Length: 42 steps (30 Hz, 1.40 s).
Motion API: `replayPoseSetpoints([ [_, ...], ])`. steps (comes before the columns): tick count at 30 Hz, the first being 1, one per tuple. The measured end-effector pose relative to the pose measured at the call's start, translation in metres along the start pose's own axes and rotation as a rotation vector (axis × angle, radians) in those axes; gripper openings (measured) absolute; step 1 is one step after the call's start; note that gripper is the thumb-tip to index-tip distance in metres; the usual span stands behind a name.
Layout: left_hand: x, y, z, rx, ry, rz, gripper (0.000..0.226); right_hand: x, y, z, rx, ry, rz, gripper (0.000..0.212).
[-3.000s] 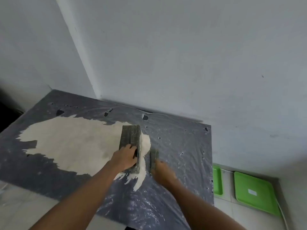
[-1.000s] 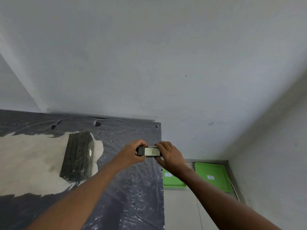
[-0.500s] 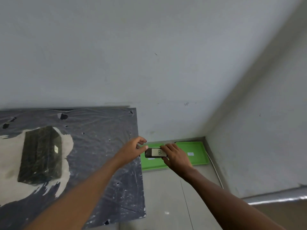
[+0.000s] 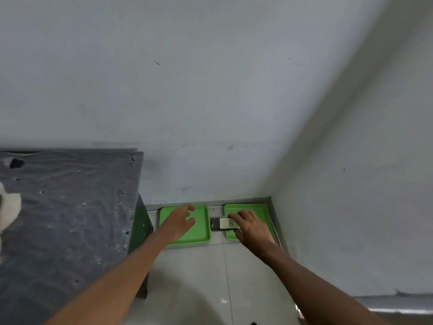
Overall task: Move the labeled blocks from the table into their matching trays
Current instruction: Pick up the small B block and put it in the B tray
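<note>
My right hand (image 4: 251, 227) grips a small dark block (image 4: 223, 224) with a white label reading "B". The block hangs over the gap between two green trays on the floor, by the left rim of the right tray (image 4: 262, 208). My left hand (image 4: 181, 221) hovers over the left tray (image 4: 201, 233) with fingers apart and nothing in it. The hands hide any labels on the trays.
The table (image 4: 70, 219), covered in grey plastic sheeting with a torn white patch, fills the left side. Both trays lie on pale floor tiles (image 4: 210, 273) in the corner of two white walls. A grey ledge (image 4: 398, 303) runs at the lower right.
The view swung right and down from the table to the trays. My left hand let go of the block. My right hand carried it down toward the right tray.
</note>
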<state>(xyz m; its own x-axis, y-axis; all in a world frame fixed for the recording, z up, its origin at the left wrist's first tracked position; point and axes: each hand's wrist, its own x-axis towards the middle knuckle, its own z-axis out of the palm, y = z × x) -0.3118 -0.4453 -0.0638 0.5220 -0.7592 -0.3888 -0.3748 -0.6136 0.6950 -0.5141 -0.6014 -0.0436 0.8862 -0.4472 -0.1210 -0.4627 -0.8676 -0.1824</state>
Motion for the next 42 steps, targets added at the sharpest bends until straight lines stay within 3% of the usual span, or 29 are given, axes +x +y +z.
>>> replayPoseSetpoints([
  [4,0.019,0.043,0.077,0.138,-0.009,-0.048,0.041,-0.004,0.087,0.009,0.009,-0.06,0.002,0.046],
  [9,0.038,0.079,0.15,0.482,-0.017,-0.046,0.051,-0.011,0.167,0.029,-0.003,-0.129,-0.022,0.048],
  [14,0.074,0.08,0.197,0.571,-0.039,-0.045,0.051,0.001,0.214,0.067,-0.002,-0.15,0.006,0.05],
  [20,0.157,0.013,0.261,0.523,-0.034,-0.04,0.053,0.039,0.252,0.17,0.011,-0.14,-0.001,0.048],
  [32,0.321,-0.16,0.426,0.499,-0.023,0.007,0.049,0.118,0.354,0.463,-0.039,-0.08,0.059,0.042],
  [42,0.384,-0.202,0.485,0.463,-0.002,-0.018,0.048,0.166,0.406,0.545,-0.037,-0.05,0.055,0.043],
])
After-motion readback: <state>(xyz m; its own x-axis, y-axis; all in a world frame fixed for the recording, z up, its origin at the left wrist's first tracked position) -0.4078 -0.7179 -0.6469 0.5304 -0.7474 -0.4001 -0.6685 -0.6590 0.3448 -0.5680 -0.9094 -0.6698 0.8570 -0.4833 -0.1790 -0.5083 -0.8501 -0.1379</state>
